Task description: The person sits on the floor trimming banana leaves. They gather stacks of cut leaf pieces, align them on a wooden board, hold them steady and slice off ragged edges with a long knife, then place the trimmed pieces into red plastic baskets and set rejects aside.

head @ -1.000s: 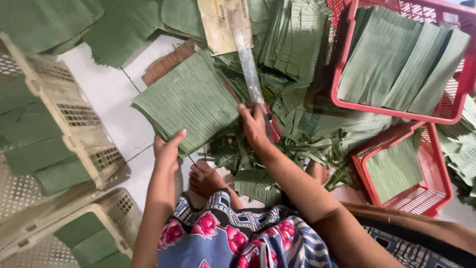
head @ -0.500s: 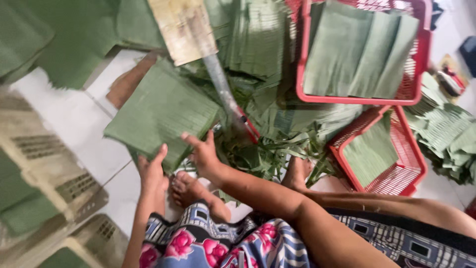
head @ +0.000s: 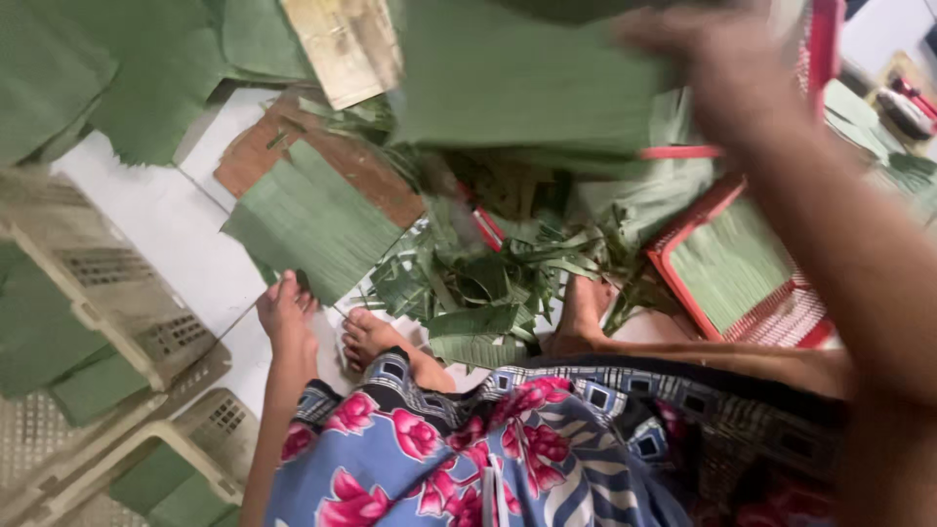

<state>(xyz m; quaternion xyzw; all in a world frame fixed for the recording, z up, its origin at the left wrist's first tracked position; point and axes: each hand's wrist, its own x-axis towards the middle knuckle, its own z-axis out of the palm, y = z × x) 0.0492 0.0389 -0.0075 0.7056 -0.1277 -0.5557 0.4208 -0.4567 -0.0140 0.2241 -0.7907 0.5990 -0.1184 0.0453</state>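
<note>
Fingers of the left hand [head: 285, 314] lie flat, holding nothing, at the edge of the leaf stack [head: 314, 226] on the floor. The blurred right hand [head: 727, 68] lifts a cut leaf [head: 527, 88] toward the red basket [head: 742, 273]; its grip cannot be told. Step: stacking; setting it down calls for squaring the edges.

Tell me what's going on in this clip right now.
A person sits on the floor among cut banana leaves. The left hand rests at the edge of a stack of trimmed leaf sheets. The right hand, blurred, is raised with a large leaf piece near a red basket that holds folded leaves. Leaf scraps lie piled by the feet, and beige crates stand nearby.
</note>
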